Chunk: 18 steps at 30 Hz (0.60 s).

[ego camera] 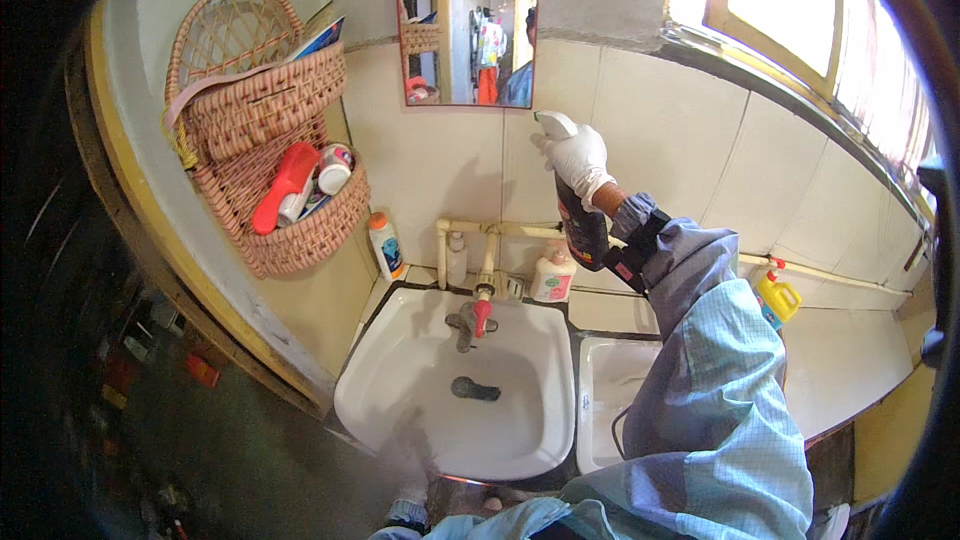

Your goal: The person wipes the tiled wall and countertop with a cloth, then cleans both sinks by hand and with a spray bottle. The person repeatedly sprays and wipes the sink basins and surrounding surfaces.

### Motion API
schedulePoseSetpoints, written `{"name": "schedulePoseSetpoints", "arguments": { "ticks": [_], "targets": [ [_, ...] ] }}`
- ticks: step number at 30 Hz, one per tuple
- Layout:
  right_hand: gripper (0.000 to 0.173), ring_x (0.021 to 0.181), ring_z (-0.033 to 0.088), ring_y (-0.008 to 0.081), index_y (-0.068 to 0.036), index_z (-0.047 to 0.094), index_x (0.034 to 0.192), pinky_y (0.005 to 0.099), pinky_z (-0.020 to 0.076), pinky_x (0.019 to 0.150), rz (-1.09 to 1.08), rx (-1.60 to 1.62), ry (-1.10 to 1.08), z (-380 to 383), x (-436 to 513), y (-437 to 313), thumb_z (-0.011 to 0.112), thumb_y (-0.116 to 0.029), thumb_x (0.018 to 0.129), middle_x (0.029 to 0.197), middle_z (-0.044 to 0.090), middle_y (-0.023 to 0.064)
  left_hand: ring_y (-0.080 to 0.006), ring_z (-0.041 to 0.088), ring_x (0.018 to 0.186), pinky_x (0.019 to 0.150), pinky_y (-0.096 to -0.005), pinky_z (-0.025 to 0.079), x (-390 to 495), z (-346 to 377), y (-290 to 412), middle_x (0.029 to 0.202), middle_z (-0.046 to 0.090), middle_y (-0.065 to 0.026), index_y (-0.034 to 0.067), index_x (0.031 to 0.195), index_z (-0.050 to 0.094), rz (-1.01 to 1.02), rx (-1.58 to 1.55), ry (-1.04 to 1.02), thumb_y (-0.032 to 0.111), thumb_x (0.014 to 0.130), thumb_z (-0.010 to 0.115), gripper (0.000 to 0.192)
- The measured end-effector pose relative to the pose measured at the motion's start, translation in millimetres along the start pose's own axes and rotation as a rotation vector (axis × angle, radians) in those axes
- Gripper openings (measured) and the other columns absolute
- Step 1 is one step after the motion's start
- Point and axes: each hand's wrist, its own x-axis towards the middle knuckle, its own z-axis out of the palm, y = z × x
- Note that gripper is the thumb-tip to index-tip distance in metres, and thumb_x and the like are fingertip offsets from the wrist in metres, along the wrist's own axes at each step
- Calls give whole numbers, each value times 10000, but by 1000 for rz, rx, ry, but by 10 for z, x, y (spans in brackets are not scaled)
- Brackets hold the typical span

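Note:
My right hand (581,157), in a white glove, grips the neck of a dark spray bottle (583,229). Its white trigger head (556,124) is raised in front of the tiled wall, just below a framed mirror (469,30). Under that arm, apart from it, stands a pump soap bottle (553,277). My left hand (406,457) is low at the front left rim of a white ceramic sink (375,405); it is blurred, and its fingers cannot be made out. A red-handled tap (482,315) hangs over the sink.
A wicker wall basket (274,97) holds a red comb (289,184) and small containers. An orange-capped bottle (385,246) stands at the back left corner. A second basin (596,405) adjoins on the right. A yellow jug (778,300) stands beyond my sleeve, below a window (780,0).

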Motion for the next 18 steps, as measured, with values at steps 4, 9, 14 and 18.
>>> {"name": "schedulePoseSetpoints", "arguments": {
  "ticks": [4,9,14,18],
  "targets": [
    [364,653,690,213,-95,739,911,351,524,683,-76,16,139,-258,95,99,727,-444,809,641,684,59,-400,564,1101,970,-494,440,146,174,-694,1152,620,-218,4,1208,596,346,373,287,184,912,564,348],
    [339,612,652,139,-91,740,968,302,501,647,-77,314,185,-534,210,90,762,-390,809,639,667,37,-399,563,1101,973,-491,440,268,270,-1109,1146,622,-211,-4,1211,593,307,418,293,191,924,560,349],
    [393,611,655,132,-96,725,1123,300,506,651,-77,316,145,-690,179,-5,751,-350,825,707,691,47,-397,562,1102,975,-491,437,205,254,-1004,1137,624,-202,2,1202,596,239,328,198,205,941,554,333],
    [399,607,654,131,-91,723,1129,299,508,658,-83,261,144,-758,85,-51,752,-347,825,743,703,52,-390,562,1106,975,-481,442,187,252,-985,1153,622,-198,8,1199,596,302,427,291,200,929,567,333]
  ]
}}
